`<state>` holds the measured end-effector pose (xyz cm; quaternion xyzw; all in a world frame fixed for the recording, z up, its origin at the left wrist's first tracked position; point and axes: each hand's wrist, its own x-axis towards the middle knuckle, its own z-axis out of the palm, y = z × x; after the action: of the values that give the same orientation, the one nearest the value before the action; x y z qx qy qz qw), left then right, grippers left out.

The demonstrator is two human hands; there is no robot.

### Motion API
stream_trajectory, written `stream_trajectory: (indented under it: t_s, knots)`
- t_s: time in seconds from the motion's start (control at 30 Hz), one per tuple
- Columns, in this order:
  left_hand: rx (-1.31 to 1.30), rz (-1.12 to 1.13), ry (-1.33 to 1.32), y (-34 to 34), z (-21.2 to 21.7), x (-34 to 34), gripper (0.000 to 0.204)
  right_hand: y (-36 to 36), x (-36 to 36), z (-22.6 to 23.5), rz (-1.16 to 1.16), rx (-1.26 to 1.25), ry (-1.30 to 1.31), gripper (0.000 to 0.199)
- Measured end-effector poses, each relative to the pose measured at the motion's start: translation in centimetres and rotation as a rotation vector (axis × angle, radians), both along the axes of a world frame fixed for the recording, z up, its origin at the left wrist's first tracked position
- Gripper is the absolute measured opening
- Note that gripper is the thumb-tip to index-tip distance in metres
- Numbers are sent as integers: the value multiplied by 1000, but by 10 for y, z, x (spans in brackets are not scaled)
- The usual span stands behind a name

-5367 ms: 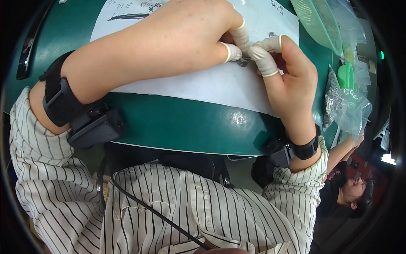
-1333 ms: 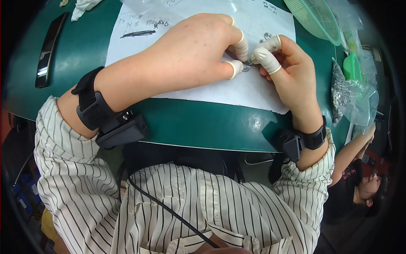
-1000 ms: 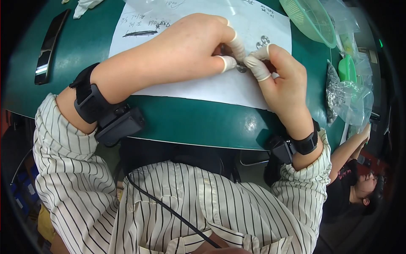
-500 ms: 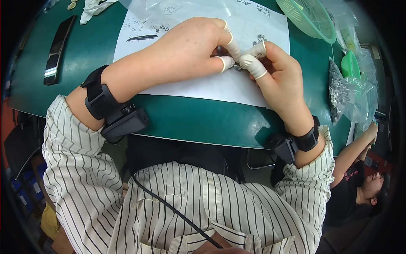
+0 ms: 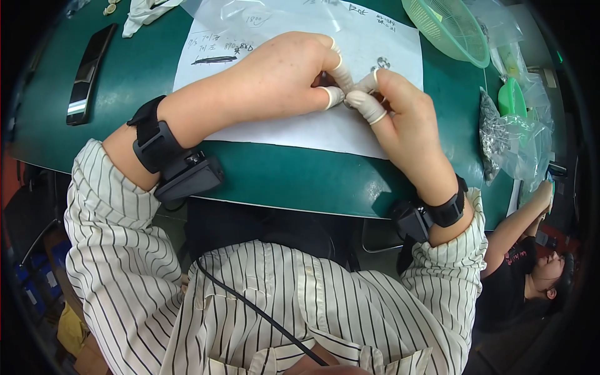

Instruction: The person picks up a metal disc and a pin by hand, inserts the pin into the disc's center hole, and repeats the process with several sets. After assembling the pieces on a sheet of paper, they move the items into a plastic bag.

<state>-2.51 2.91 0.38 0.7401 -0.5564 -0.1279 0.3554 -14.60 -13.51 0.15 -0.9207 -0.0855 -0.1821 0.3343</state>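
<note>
Left hand (image 5: pixel 290 74) and right hand (image 5: pixel 407 119), in wrinkled rubber finger cots (image 5: pixel 371 110), pinch a tiny piece (image 5: pixel 347 101), almost hidden between their tips; shiny, round metal pieces (image 5: pixel 382 62) lie just beyond the right.

Pieces (image 5: pixel 383 62) lie on the paper (image 5: pixel 281 132), phone (image 5: pixel 92 75) to its left, basket (image 5: pixel 459 44) right

left hand (image 5: pixel 281 75) and right hand (image 5: pixel 407 119): two in total | white finger cots (image 5: pixel 370 110): at least four | black wrist straps (image 5: pixel 159 149): two | paper sheet (image 5: pixel 294 132): one | small metal pieces (image 5: pixel 384 62) on it: at least two | smartphone (image 5: pixel 92 75), left: one | white cloth (image 5: pixel 144 17), far left: one | mesh basket (image 5: pixel 451 34), far right: one | co-worker (image 5: pixel 507 281), right: one
</note>
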Motion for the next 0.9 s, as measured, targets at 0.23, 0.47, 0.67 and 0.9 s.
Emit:
stream_trajectory:
  t_s: [0.23,0.47,0.67,0.9]
  knots:
    - [23,30,75,2,-1,1,15,-2,2,7,-106,401,182,11]
    - [17,149,238,6,-4,-1,16,7,6,1,-69,233,245,10]
    - [2,129,176,7,-4,-1,19,10,9,0,-31,53,110,11]
    - [-51,136,153,2,-6,-1,23,6,9,-4,11,-92,-58,13]
